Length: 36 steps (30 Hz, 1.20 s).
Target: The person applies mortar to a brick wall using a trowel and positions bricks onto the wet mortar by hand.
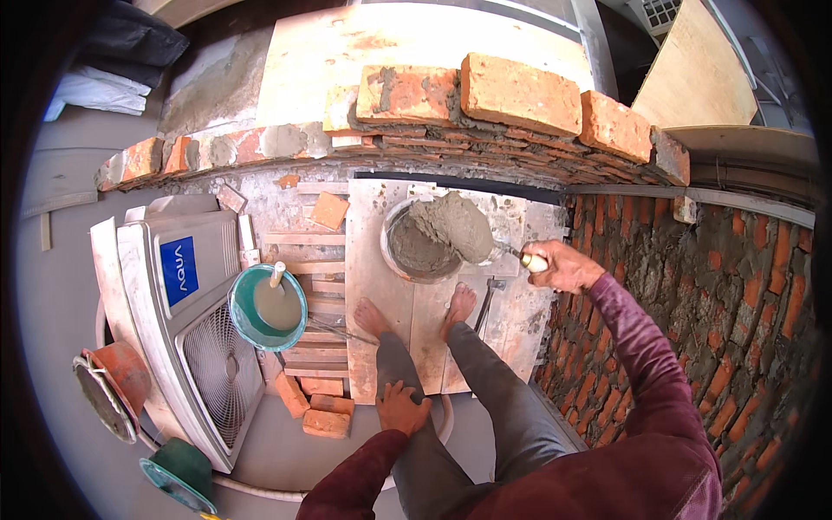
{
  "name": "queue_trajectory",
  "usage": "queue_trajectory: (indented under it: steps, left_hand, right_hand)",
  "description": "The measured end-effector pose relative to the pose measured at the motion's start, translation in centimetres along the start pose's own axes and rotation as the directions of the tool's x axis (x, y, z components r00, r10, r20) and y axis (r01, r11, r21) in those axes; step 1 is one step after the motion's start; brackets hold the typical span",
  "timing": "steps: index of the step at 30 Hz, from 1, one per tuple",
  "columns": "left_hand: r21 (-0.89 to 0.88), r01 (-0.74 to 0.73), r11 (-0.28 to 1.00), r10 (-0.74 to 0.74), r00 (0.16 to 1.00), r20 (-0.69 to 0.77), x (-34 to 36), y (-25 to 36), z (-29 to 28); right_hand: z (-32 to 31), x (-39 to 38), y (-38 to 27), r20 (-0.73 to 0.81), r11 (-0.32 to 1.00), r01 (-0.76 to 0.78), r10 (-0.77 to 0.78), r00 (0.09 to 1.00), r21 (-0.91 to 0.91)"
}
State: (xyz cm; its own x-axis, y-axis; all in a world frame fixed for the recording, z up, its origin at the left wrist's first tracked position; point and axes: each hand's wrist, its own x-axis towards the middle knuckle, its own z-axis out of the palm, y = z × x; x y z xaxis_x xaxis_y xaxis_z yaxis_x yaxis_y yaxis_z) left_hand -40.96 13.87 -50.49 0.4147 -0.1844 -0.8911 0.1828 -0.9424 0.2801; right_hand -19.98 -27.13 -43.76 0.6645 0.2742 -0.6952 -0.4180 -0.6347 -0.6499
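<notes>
My right hand (562, 267) grips the pale handle of a trowel (530, 261). A large heap of wet grey mortar (459, 227) covers its blade, over the right side of a round bucket (386, 227). More mortar (418, 250) lies inside the bucket, which stands on boards between my feet and the brick wall. My left hand (404, 409) holds nothing and rests on my left knee, its fingers spread over the trouser leg. Right of the bucket, by my right foot, a thin metal tool (490, 299) sits on the boards.
A partly built brick wall (520, 97) with mortared joints curves across the far side. At left are an air-conditioner unit (227, 355), a teal bucket (236, 314) of grey liquid, an orange bucket (130, 373) and a green bucket (186, 468). Loose bricks (326, 423) lie nearby. Rough brickwork (685, 303) borders the right.
</notes>
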Motion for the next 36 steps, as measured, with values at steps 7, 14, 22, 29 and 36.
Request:
queue_trajectory:
  steps: [7, 14, 22, 29, 36]
  left_hand:
    - [-0.055, 0.040, 0.998, -0.044, 0.997, -0.064, 0.2, -0.6, -1.3]
    - [-0.075, -0.005, 0.997, -0.001, 0.997, -0.078, 0.8, -0.6, -1.5]
    - [-0.110, 0.001, 0.994, -0.007, 0.998, -0.062, 1.0, -1.8, -2.1]
    - [-0.023, -0.027, 0.999, 0.028, 1.000, 0.014, 1.2, -2.3, -4.4]
    - [-0.011, -0.082, 0.997, 0.083, 0.996, 0.043, 1.1, -2.6, -6.0]
  right_hand:
    - [-12.9, 1.8, -15.7, -0.164, 0.774, 0.149, -0.310, 0.936, -0.616]
    - [-11.6, 6.6, -17.9, -0.374, 0.361, -0.190, -0.553, 0.745, -0.913]
    - [-3.6, 0.6, -19.1, -0.428, 0.932, -0.097, -0.067, 0.901, -0.350]
    - [4.8, 9.2, -16.8, -0.573, 0.991, -0.133, 0.106, 0.813, -0.006]
    - [7.3, 9.1, -13.4, -0.504, 0.893, -0.100, 0.336, 0.796, 0.438]
